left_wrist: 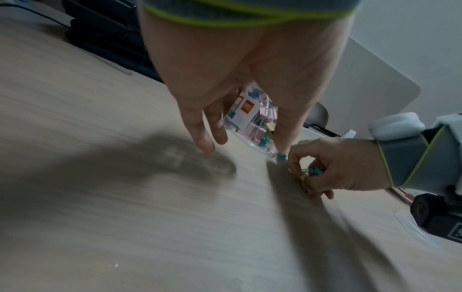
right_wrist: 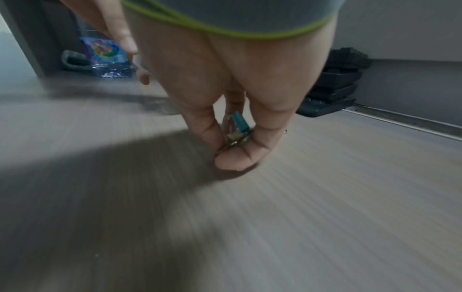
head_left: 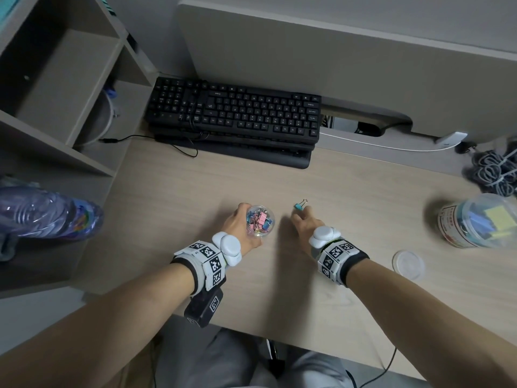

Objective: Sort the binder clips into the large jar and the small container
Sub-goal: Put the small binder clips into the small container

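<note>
Pale wooden counter (head_left: 195,191) carried a black keyboard (head_left: 235,116) at the back. Left hand (head_left: 237,222) held the small container (head_left: 260,221) of coloured clips, its fingers curled around it. Right hand (head_left: 303,224) pinched a teal binder clip (right_wrist: 238,123) between its fingers, low over the counter. Far to the right stood the large jar (head_left: 481,222), with a clear lid (head_left: 408,265) lying near it.

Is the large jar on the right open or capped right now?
Open. The large jar shows an uncovered mouth with blue and yellow items visible inside, and a clear round lid lies flat on the desk beside it.
</note>
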The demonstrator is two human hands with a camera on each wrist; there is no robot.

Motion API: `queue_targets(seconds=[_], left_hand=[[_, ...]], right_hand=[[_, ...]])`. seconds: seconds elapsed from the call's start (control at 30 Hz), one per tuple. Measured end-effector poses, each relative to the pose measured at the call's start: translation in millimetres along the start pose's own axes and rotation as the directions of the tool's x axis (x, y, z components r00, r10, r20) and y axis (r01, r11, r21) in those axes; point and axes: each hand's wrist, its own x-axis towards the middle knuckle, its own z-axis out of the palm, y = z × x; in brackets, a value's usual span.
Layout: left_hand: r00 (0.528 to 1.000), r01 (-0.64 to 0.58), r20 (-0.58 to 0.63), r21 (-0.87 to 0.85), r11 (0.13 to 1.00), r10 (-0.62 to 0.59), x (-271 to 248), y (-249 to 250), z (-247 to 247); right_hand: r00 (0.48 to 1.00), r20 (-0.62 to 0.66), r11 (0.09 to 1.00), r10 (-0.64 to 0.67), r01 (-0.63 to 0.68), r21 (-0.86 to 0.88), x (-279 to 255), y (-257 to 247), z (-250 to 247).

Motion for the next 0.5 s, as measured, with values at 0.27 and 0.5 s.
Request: queue_targets(seconds=[0.27, 0.5], left_hand=[[1.0, -0.006, 0.017, 0.003, 1.0, 0.006, 2, 4, 8], [0.999, -0.024, 0.04, 0.035, 0.999, 0.023, 4, 17, 17]], right_hand=[[0.983, 0.062, 0.975, 0.172, -0.179, 0.135, -8, 22, -19], [0.975, -0.158, 0.743, 0.159, -0.013, 0.67, -21, 24, -38]])
